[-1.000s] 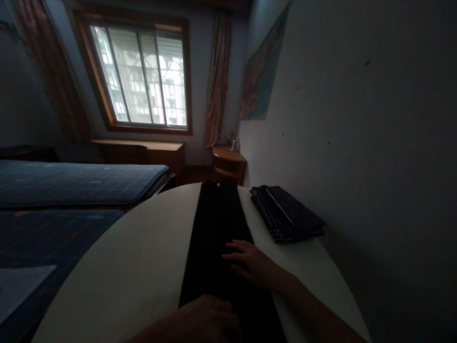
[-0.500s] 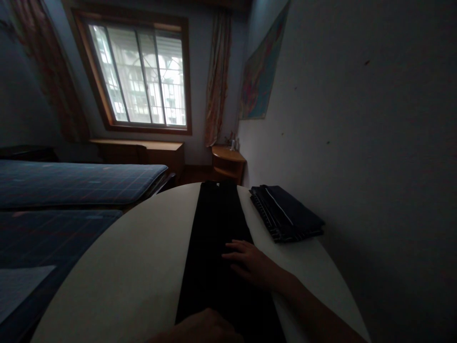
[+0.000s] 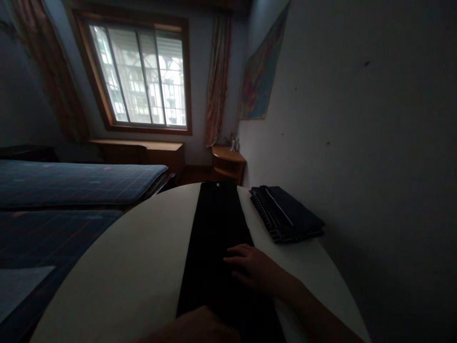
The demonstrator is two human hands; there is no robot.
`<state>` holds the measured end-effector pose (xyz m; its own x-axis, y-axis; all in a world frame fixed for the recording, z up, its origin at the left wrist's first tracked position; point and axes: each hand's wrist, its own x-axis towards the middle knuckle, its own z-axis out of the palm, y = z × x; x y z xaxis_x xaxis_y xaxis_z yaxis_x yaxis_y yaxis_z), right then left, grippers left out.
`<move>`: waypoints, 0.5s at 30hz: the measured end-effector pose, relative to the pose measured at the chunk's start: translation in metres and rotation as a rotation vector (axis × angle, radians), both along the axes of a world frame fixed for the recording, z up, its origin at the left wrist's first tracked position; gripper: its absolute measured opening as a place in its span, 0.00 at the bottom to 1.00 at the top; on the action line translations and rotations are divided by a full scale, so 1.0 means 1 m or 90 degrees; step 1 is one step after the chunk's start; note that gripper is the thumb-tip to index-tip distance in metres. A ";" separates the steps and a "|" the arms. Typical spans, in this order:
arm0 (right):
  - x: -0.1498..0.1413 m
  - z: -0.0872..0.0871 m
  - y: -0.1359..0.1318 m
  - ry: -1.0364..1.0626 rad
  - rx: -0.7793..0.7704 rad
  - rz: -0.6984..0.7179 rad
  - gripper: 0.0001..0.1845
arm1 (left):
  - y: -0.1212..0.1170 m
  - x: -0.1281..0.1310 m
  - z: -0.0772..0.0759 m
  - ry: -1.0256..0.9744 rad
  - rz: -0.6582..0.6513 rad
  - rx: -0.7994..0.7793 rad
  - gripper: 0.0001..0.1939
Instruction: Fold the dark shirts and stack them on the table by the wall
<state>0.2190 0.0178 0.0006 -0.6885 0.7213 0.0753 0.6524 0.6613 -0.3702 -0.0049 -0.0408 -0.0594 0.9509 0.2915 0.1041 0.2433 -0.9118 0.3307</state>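
Note:
A long black garment (image 3: 217, 224), perhaps folded trousers, lies lengthwise across the round white table (image 3: 143, 247); a small pale mark shows at its far end. My right hand (image 3: 252, 267) rests on the garment's right side, fingers stretched out and slightly spread. At the bottom edge, my left hand (image 3: 198, 326) is over the near left part of the cloth. Its fingers are dark and partly out of view, so their grip is hidden. To the right of the garment sits a stack of folded dark clothes (image 3: 285, 214) with white stripes.
A bed with a blue plaid mattress (image 3: 78, 183) stands on the left. Behind the table are a wooden desk (image 3: 160, 145) and a corner shelf (image 3: 228, 153). The white wall (image 3: 350, 133) runs along the right side, close to the table.
My right hand has slid slightly towards me on the cloth. My left hand has shifted a little; the garment and folded stack stay put.

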 end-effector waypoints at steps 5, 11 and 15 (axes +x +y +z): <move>-0.006 0.015 -0.015 -0.030 -0.030 0.021 0.23 | 0.016 -0.029 0.068 -0.006 0.169 0.017 0.04; -0.020 0.023 -0.044 -0.078 -0.030 0.104 0.20 | 0.052 -0.060 0.066 -0.001 0.314 0.002 0.06; -0.023 0.000 -0.065 -0.123 0.077 0.155 0.15 | 0.059 -0.071 0.064 -0.018 0.342 -0.073 0.07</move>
<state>0.1965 -0.0468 0.0004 -0.8494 0.5278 0.0022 0.5203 0.8381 -0.1641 -0.0754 0.0182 0.0050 0.6626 0.7461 0.0658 0.6542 -0.6193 0.4341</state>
